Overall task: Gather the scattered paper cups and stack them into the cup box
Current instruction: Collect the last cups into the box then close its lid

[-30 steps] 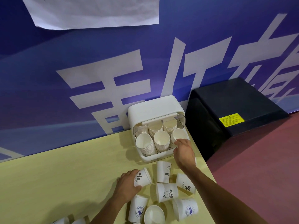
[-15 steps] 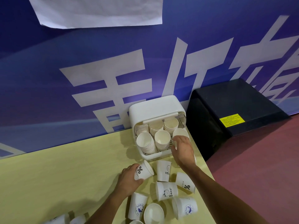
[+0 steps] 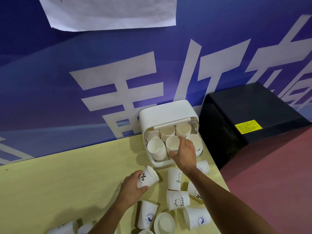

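The white cup box (image 3: 165, 112) stands open at the table's back right corner, filled with several stacks of paper cups. My right hand (image 3: 185, 152) is at its front, with thumb and fingers curled round the top of the middle front stack (image 3: 172, 143). Nearer to me, my left hand (image 3: 131, 186) grips a tilted paper cup with a "%" print (image 3: 147, 177), lifted just above the table. Several loose cups lie around, among them a "HELLO" cup (image 3: 174, 179), a "Bear" cup (image 3: 178, 200) and a blue-logo cup (image 3: 196, 217).
The yellow table (image 3: 59, 183) meets a blue printed wall behind. More cups lie at the bottom edge (image 3: 67, 229). A black cabinet (image 3: 253, 119) stands right of the table, over a red floor (image 3: 278, 174). The table's right edge runs close beside the cups.
My right hand has shifted left from the right front stack to the middle front stack. My left hand has lifted the "%" cup slightly toward the box.
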Motion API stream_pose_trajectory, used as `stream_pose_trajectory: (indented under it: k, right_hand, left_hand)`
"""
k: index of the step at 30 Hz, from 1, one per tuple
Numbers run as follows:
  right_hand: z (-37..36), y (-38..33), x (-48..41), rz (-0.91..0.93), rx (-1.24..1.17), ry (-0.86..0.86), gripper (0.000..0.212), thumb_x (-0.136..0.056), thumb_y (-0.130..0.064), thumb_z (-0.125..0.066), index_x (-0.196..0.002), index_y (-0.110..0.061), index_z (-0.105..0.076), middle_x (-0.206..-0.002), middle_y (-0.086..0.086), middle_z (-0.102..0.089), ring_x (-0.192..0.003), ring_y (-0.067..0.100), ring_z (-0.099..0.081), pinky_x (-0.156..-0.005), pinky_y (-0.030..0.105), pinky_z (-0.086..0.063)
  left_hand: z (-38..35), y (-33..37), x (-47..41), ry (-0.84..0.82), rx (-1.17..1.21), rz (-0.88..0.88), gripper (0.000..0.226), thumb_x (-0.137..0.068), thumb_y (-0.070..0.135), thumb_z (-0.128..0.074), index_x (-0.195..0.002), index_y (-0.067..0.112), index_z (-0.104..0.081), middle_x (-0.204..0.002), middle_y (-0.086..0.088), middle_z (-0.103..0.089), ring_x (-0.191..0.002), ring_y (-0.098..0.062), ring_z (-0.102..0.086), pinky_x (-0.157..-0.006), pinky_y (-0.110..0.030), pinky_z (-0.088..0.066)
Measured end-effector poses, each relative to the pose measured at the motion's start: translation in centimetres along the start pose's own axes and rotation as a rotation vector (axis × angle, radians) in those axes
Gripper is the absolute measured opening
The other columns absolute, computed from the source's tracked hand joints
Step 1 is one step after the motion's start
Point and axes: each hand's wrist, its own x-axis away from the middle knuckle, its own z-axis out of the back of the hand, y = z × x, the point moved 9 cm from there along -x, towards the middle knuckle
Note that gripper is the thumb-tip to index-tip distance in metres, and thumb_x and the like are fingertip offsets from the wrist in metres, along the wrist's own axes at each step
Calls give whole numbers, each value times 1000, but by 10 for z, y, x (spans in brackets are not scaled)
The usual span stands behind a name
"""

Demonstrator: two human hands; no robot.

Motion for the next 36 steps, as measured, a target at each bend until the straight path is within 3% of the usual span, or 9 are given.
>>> stream_pose_trajectory:
  k: [13,18,21,24,27,30,36]
  right_hand:
    - [13,6,7,-17,-55,-17,71,-82,-34,-75,-142,-11,-45,-137,8,-53,-130,26,-41,-111,37,-34]
    - [25,-3,31,6,-166,147,45,-89,-24,-67,-130,-9,-56,-131,7,-58,-126,26,-47,-107,38,-40]
    - [18,-19,52,50,-258,93,33,-93,-32,-64,-120,-15,-62,-119,-1,-64,-114,19,-54,-96,33,-45]
    - [2,-31,66,41,-288,-58,47,-90,-55,-59,-123,-22,-62,-121,-10,-65,-115,10,-55,-96,32,-47]
    - [-6,-38,73,-16,-357,-159,59,-85,-63,-64,-131,-27,-56,-122,-16,-60,-112,3,-54,-90,24,-44]
    - [-7,-43,75,-70,-475,-214,67,-82,-57,-73,-137,-27,-48,-124,-16,-58,-109,3,-55,-87,20,-42]
    - [2,-30,72,-143,-590,-167,67,-78,-48,-79,-134,-32,-46,-119,-19,-61,-108,6,-61,-89,23,-49]
  left_hand:
    - [-2,5,5,-37,58,40,67,-63,56,-64,-126,36,-50,-112,19,-62,-103,-11,-58,-91,-38,-50]
    - [9,19,5,4,192,52,55,-72,37,-75,-122,30,-54,-109,13,-65,-98,-6,-62,-86,-31,-53]
    - [12,24,4,31,307,66,53,-73,36,-76,-122,32,-55,-109,14,-66,-98,-6,-63,-81,-37,-56]
    - [13,37,5,43,357,49,51,-78,34,-77,-123,35,-53,-108,19,-63,-95,7,-59,-77,-25,-54]
    - [14,56,7,22,371,11,48,-80,31,-76,-121,38,-52,-106,19,-64,-89,17,-57,-69,-8,-44]
    - [16,72,7,-1,367,-34,48,-82,35,-75,-122,40,-51,-110,20,-64,-93,15,-56,-71,-7,-42]
    - [15,87,3,-48,324,-78,60,-80,38,-76,-133,34,-48,-119,14,-60,-107,-4,-55,-86,-19,-43]
